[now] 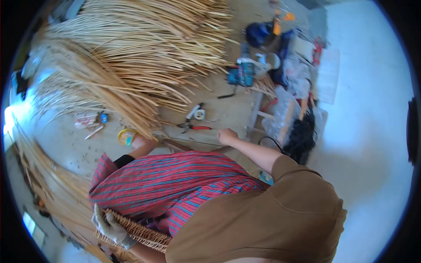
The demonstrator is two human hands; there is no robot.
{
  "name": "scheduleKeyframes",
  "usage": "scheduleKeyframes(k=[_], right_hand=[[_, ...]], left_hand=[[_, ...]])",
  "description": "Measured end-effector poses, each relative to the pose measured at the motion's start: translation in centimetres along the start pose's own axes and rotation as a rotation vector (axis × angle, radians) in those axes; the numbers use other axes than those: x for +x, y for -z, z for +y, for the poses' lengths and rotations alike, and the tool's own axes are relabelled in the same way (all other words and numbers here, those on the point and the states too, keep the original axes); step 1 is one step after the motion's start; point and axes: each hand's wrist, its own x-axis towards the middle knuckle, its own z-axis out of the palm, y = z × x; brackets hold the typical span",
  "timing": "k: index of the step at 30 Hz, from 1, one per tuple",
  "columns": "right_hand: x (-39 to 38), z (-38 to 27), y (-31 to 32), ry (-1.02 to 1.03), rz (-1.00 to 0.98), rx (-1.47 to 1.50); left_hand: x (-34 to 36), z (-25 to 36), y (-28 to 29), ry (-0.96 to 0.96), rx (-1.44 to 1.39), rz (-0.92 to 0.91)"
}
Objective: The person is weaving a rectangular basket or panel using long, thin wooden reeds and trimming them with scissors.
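Note:
My left hand (110, 227), in a pale glove, is closed over the edge of a woven wicker basket (147, 236) at the lower left, beside my body. A red striped cloth (175, 175) covers my lap and hides part of the basket. My right hand (226, 136) is stretched forward past the cloth, its fingers closed. Whatever it may hold is too small to make out. In front of it on the floor lie pliers with red handles (193, 127), a white tape measure (200, 115) and a light-handled tool (193, 111).
A big heap of peeled rods (162, 57) spreads across the far left, more long strands (57, 188) along the left side. A teal cordless drill (243, 73), plastic bags (287, 111) and black cloth (302, 138) crowd the right, near a white wall (368, 131). A yellow ring-shaped item (127, 136) lies left.

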Motion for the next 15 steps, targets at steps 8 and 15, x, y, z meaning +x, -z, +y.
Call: scheduleKeyframes(k=[8, 15], right_hand=[[6.6, -25.3, 8.6, 0.722, 0.302, 0.431], [17.8, -33.1, 4.6, 0.643, 0.017, 0.291]], left_hand=[[-1.0, 1.0, 0.7, 0.087, 0.012, 0.034], [-2.0, 0.2, 0.9, 0.173, -0.084, 0.079]])
